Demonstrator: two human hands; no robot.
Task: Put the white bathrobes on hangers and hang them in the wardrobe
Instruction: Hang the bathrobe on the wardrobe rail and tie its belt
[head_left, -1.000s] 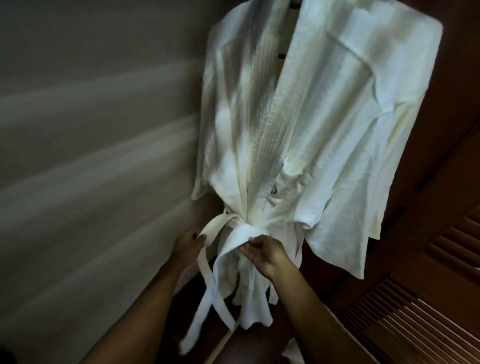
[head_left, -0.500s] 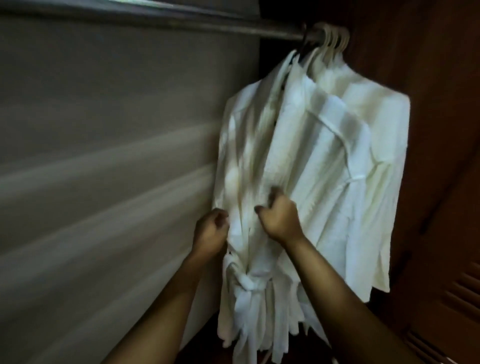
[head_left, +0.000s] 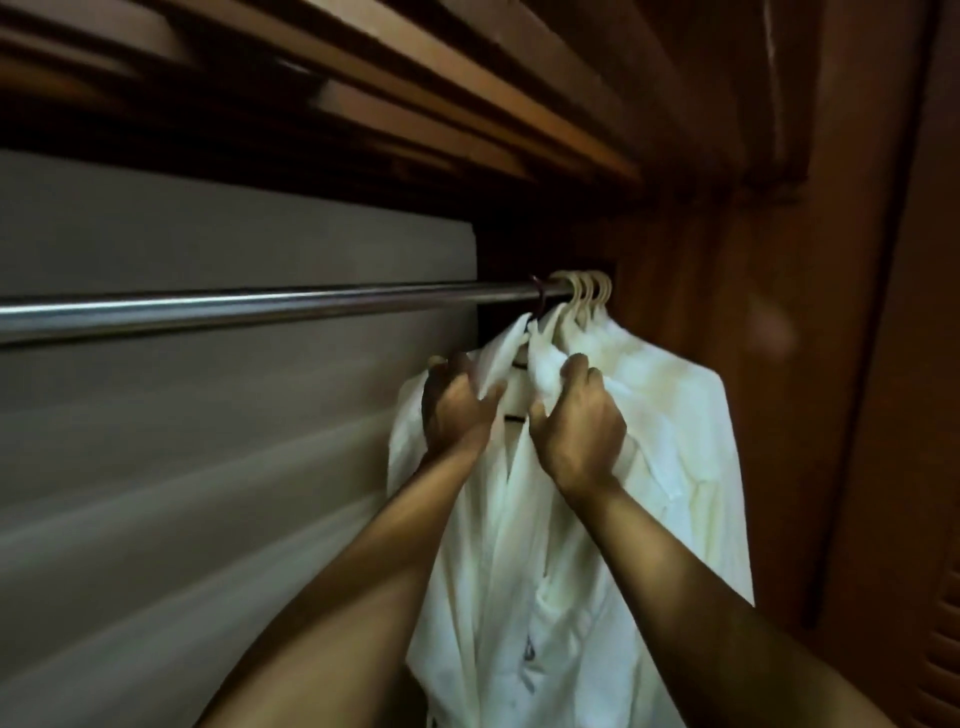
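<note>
White bathrobe (head_left: 524, 545) collar gripped by both hands (head_left: 519, 421) at rail (head_left: 234, 306)

— What do I have on the white bathrobes (head_left: 561, 545)?

— They hang bunched at the right end of the wardrobe rail (head_left: 249, 306), front one facing me, collar spread open, fabric draping straight down below the rail.

— Hangers (head_left: 584, 291)?

— Pale hooks, crowded together on the rail's right end, touching one another. A dark hanger bar shows inside the open collar.
</note>
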